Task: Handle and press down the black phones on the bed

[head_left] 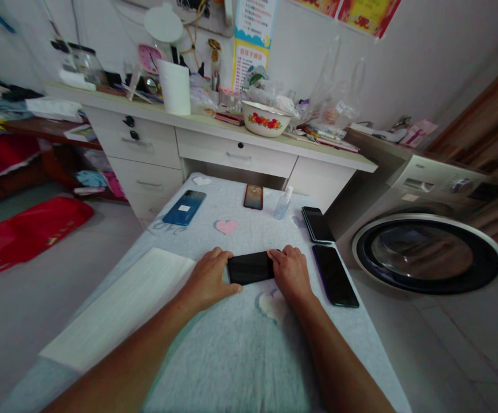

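Observation:
A black phone (251, 268) lies sideways between my two hands, its dark face up, over the cloth-covered table (240, 344). My left hand (210, 276) grips its left end, thumb at the near edge and fingers at the far corner. At the right end, my right hand (290, 271) has its fingers closed on the phone. A white folded cloth or paper (124, 310) lies left of my left arm. To the right of my right hand rests a dark phone with a purple edge (335, 276).
Farther back lie a blue phone (185, 207), a small brown phone (254, 197), a clear spray bottle (282, 204) and stacked dark phones (317, 225). Behind stands a white desk (210, 150) with a flowered bowl (266, 119). A washing machine (420, 189) is at right.

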A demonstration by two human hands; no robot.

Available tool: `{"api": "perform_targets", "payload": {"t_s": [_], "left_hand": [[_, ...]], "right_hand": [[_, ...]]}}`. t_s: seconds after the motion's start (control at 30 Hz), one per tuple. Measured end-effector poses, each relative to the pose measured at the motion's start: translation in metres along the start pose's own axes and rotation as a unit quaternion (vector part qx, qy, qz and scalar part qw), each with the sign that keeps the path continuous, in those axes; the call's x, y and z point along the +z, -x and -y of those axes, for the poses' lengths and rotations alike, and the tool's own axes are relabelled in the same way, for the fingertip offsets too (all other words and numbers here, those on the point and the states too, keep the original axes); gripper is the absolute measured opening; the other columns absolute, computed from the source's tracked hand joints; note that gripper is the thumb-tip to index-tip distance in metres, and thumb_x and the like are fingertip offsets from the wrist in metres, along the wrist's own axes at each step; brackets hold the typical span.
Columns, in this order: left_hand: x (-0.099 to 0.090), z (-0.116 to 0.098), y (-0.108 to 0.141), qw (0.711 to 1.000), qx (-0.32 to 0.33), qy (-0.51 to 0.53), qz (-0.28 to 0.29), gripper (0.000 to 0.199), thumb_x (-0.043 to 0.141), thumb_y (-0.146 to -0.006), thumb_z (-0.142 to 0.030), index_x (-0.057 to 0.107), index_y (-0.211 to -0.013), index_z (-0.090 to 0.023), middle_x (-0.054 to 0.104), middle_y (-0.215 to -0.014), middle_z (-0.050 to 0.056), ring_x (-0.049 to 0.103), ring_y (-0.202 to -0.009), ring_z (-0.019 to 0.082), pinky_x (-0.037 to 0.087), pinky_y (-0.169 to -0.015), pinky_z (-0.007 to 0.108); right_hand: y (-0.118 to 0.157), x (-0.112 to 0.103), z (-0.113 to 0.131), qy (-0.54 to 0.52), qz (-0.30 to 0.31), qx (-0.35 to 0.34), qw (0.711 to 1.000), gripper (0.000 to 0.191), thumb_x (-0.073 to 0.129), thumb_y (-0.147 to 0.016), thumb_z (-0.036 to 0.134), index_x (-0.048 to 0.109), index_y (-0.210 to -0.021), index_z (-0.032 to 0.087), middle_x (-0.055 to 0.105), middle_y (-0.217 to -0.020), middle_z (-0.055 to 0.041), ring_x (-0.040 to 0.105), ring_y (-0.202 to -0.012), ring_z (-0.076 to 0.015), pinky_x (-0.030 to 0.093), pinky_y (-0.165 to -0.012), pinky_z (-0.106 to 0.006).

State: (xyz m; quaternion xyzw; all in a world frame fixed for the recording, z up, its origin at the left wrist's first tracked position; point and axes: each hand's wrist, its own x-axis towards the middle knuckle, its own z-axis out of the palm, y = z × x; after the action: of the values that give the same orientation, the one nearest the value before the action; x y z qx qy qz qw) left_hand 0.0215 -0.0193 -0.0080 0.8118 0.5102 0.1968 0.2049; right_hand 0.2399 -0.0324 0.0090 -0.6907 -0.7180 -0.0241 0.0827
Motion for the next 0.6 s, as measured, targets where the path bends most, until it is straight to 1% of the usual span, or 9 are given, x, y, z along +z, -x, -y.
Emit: {"api": "perform_targets", "payload": {"t_s": [0.1,0.2,0.3,0.43,0.6], "left_hand": [[0.001,0.002,0.0,1.0,0.005,-0.001,-0.005,0.054,0.074,-0.062,-0.04,0.055,-0.108,-0.018,0.055,-0.102,0.007,0.054,-0.098,0.027,0.044,-0.084,0.036],[0.001,0.003,0.0,1.0,0.007,0.0,-0.007,0.054,0.074,-0.062,-0.041,0.055,-0.108,-0.019,0.055,-0.101,0.007,0.054,-0.098,0.027,0.044,-0.084,0.036],[0.0,0.002,0.0,1.0,0.005,0.004,-0.002,0.053,0.073,-0.062,-0.04,0.055,-0.108,-0.02,0.055,-0.101,0.006,0.055,-0.098,0.027,0.044,-0.084,0.036],[0.001,0.001,0.0,1.0,0.004,0.005,-0.005,0.053,0.073,-0.062,-0.04,0.056,-0.107,-0.018,0.055,-0.101,0.007,0.055,-0.098,0.027,0.044,-0.084,0.036],[0.002,0.002,0.0,1.0,0.003,-0.001,-0.013,0.051,0.074,-0.061,-0.04,0.056,-0.104,-0.02,0.055,-0.1,0.005,0.055,-0.096,0.026,0.044,-0.082,0.036]], "right_hand": [[0.0,0.0,-0.006,0.008,-0.008,0.024,1.0,0.031,0.041,-0.097,0.029,0.067,-0.113,0.029,0.057,-0.091,-0.0073,0.048,-0.087,-0.0202,0.03,-0.077,-0.031],[0.0,-0.001,-0.008,0.022,0.001,0.042,0.999,0.031,0.04,-0.097,0.028,0.067,-0.114,0.027,0.058,-0.092,-0.0086,0.049,-0.089,-0.0207,0.03,-0.078,-0.031],[0.002,-0.002,-0.005,0.029,0.006,0.038,0.999,0.032,0.04,-0.097,0.028,0.067,-0.112,0.025,0.059,-0.092,-0.0091,0.05,-0.088,-0.0211,0.031,-0.078,-0.032],[0.006,-0.001,0.004,0.01,0.006,-0.009,1.0,0.029,0.042,-0.096,0.027,0.066,-0.113,0.026,0.059,-0.092,-0.0073,0.049,-0.088,-0.0205,0.031,-0.077,-0.031],[0.013,-0.002,0.019,-0.033,0.03,-0.086,0.995,0.031,0.042,-0.096,0.031,0.066,-0.116,0.026,0.057,-0.091,-0.0068,0.049,-0.089,-0.0197,0.032,-0.078,-0.031]]}}
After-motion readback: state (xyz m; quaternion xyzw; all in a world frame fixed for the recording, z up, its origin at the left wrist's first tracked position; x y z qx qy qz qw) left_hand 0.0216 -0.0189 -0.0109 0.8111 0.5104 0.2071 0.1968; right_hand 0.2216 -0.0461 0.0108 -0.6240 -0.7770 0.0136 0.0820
